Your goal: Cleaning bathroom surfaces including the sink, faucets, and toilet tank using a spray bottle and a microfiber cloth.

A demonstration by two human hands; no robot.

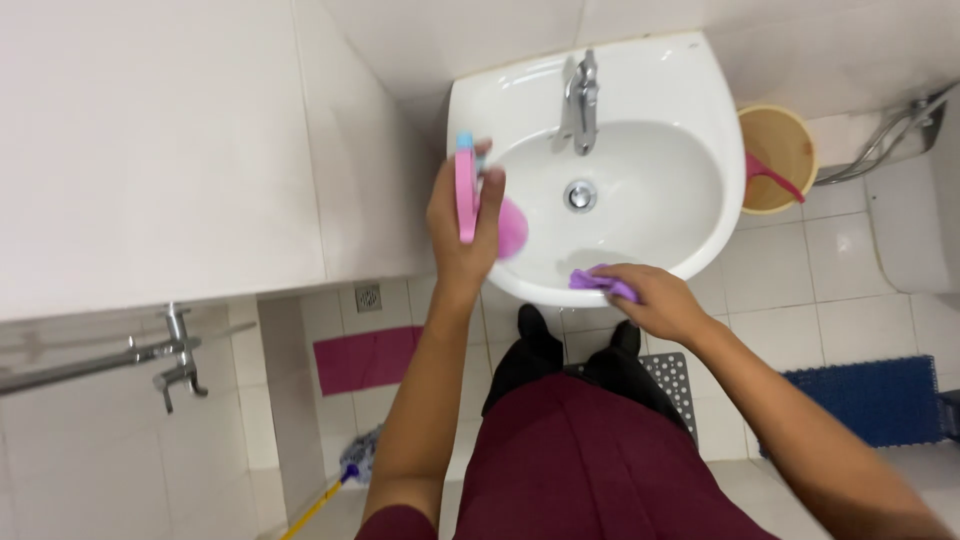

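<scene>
Two hands over one white ceramic basin (700, 130), each busy with one thing.

One pink plastic spray bottle (467, 195) with a blue top stands upright above the basin's left rim, the left hand (462, 225) wrapped tight around its body. One small purple cloth (592, 281) lies on the front rim, pressed under the right hand (650, 298), whose fingers curl down over it. One chrome tap (580, 100) rises at the back, one round drain (580, 195) sits at the bowl's middle. A beige plastic bucket (775, 150) stands just right of the basin; a white wall crowds the left, tiled floor lies open below.
</scene>
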